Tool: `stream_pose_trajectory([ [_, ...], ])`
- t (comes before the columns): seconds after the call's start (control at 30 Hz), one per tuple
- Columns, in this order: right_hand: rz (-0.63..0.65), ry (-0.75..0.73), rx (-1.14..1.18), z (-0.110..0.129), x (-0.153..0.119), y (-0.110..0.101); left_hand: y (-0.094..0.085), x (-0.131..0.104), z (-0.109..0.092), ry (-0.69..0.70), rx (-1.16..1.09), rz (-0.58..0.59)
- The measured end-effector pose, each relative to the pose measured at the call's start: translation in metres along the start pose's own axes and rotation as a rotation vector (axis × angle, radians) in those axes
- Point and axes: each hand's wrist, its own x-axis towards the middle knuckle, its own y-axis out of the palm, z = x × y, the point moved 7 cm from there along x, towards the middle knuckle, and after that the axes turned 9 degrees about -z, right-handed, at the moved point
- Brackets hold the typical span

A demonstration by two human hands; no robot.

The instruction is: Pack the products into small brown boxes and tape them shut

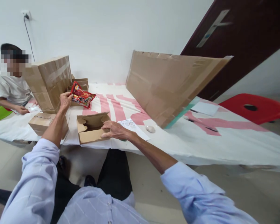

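A red printed snack packet hangs in the air, pinched at its left edge by my left hand. Below and to its right, a small cardboard box stands on the table's front edge with its lid raised. My right hand grips this box at its right side, fingers over the rim. Its inside is dark, and I cannot tell what lies in it. A closed cardboard carton sits under my left forearm, partly hidden by it.
Stacked taped cartons rise at the left, with open boxes behind. A large cardboard sheet leans across the table. Printed paper lies beside a small clear item. A person sits far left; a red chair stands right.
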Motion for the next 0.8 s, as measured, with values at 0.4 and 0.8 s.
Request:
stream_pose_trajectory([
  [0.4,-0.157,0.157,0.055,-0.03,0.038,0.023,-0.082,-0.156,-0.056,0.226,-0.109,-0.188],
  [0.8,-0.328,0.187,0.135,-0.018,0.127,0.066,0.021,-0.188,0.088,-0.288,0.288,0.285],
])
